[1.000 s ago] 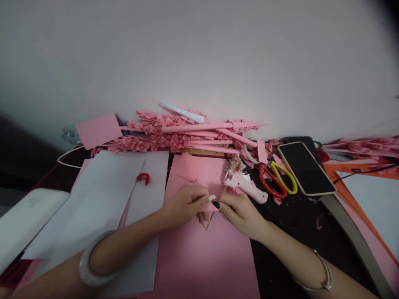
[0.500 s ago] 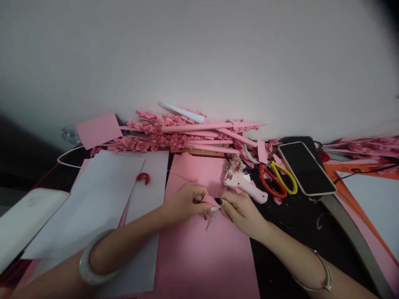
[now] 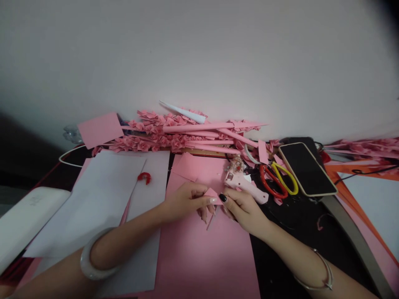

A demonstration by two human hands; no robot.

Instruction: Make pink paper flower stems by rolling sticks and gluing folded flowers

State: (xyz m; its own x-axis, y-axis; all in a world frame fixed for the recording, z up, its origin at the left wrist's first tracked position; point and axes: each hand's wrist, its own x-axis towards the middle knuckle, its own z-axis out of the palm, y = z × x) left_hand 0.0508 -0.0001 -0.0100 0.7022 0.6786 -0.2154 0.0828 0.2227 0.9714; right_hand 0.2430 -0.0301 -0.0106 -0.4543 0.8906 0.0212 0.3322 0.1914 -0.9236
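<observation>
A small piece of pink paper (image 3: 211,193) is pinched between both hands above a large pink sheet (image 3: 205,257). My left hand (image 3: 188,202) grips its left side, thumb on top. My right hand (image 3: 243,207) presses its right side with the thumb. Below the fingers a thin stick-like piece (image 3: 210,222) pokes out; which fingers hold it I cannot tell. Just beyond my right hand lies a pale pink glue gun (image 3: 246,187). Smaller pink paper pieces (image 3: 187,165) rest on the sheet's far end.
Pink paper flowers (image 3: 149,143) and rolled pink paper tubes (image 3: 199,127) lie along the wall. Red-handled pliers (image 3: 272,181), a yellow handle (image 3: 285,178) and a phone (image 3: 307,168) are at right. White sheets (image 3: 90,199) with a red curved piece (image 3: 144,178) lie left.
The pink paper has turned between my fingers and now shows a pointed upper edge. My left thumb lies flatter along it. Both hands stay in nearly the same place.
</observation>
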